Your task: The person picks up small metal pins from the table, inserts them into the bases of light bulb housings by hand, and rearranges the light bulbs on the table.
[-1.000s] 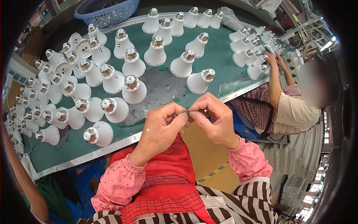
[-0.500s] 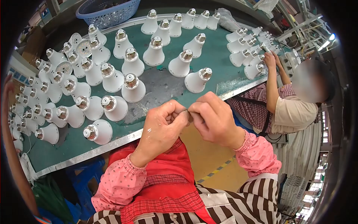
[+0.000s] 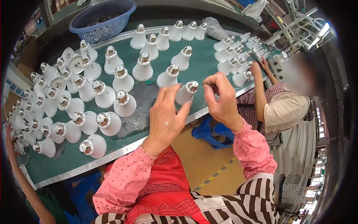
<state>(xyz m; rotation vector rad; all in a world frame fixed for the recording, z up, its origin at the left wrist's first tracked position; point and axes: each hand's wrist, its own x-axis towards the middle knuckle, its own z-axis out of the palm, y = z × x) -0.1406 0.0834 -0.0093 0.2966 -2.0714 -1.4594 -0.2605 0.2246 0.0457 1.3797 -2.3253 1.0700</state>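
Note:
My left hand reaches over the green bench with thumb and fingers apart. Just beyond its fingertips stands a white light bulb with a silver screw cap; whether they touch it I cannot tell. To the right of that bulb, my right hand is raised with its fingers curled into a pinch. Anything between those fingertips is too small to make out. Another bulb stands just behind the nearest one, cap up.
Many similar bulbs crowd the bench's left side. A blue basket sits at the back. A co-worker handles bulbs at the right; another person's arm shows at the far left. A blue stool stands below the bench.
My hands, earlier pinched together at the bench edge, have separated and moved forward. The left has opened near a bulb; the right has moved slightly right. The view has shifted.

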